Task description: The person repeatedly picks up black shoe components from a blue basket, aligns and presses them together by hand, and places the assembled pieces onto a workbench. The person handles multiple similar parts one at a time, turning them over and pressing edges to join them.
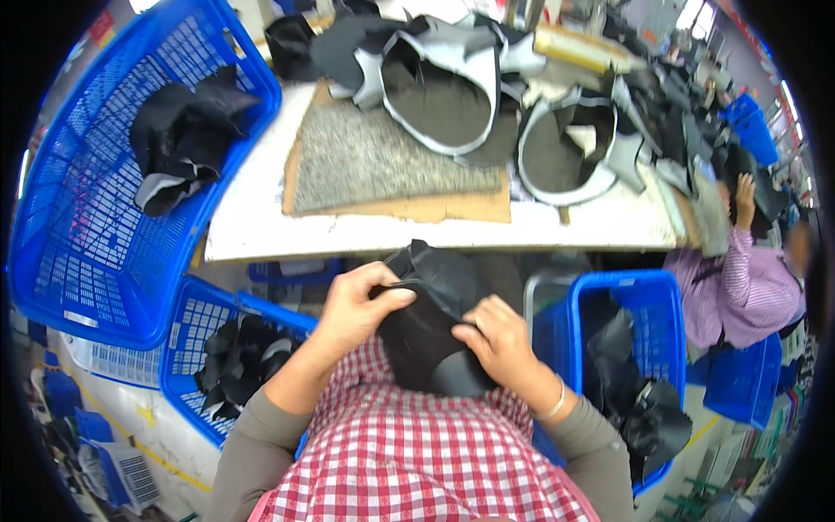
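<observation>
The black piece (417, 335) is held in front of the checked apron (426, 444). The left hand (357, 304) pinches its edge at 10 o'clock between thumb and bent fingers; the right hand (500, 344) pinches the edge at 3 o'clock, thumb on top.

The handling looks partway along: the piece is gripped at both sides and not yet set down. Two grey-rimmed pieces (491, 96) (532, 143) lie on the table (252, 209) at 12 and 1 o'clock; whether they are finished I cannot tell.

The table's front edge runs just beyond the hands at 12 o'clock, with a bare white strip before the grey mat (365, 165). Blue baskets limit sideways room: a large one (52, 235) at 10, others at 9 (196, 326) and 3 (626, 280). Toward 6, the apron is close.
</observation>
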`<state>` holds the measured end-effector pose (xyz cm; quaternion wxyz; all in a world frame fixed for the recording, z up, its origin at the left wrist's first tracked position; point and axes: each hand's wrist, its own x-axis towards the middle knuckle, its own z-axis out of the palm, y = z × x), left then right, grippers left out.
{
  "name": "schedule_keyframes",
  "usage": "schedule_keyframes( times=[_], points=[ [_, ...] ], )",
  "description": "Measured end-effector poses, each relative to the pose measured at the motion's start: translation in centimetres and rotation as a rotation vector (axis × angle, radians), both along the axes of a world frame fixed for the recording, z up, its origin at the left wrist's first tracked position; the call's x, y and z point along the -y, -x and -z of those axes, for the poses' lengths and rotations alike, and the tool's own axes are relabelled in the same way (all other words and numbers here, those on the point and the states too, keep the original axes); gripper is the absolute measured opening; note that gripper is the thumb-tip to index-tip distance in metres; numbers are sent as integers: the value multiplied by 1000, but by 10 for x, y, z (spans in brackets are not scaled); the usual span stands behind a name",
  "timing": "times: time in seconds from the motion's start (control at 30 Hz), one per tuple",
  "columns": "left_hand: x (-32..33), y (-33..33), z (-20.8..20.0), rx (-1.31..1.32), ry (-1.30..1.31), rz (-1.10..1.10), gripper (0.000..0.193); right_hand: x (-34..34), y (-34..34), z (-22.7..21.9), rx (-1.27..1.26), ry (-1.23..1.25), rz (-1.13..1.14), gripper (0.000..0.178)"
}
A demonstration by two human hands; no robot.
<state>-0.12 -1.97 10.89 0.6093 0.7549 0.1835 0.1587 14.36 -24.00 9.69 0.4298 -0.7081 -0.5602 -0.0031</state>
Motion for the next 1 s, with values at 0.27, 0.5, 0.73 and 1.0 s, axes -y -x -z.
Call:
schedule_keyframes(
  times=[0.27,0.5,0.73,1.0],
  points=[
    [-154,-19,-24,778,960,1072,53,-7,-29,-62,-468,-150,87,35],
    [-104,-15,128,659,1142,791,49,-97,31,-5,-1177,74,-595,29],
    [-101,63,0,251,162,-152,68,-47,-106,-46,-742,226,-615,27],
    [-14,-4,-6,-122,-216,338,44,-47,-92,-14,-353,405,-466,42]
  ],
)
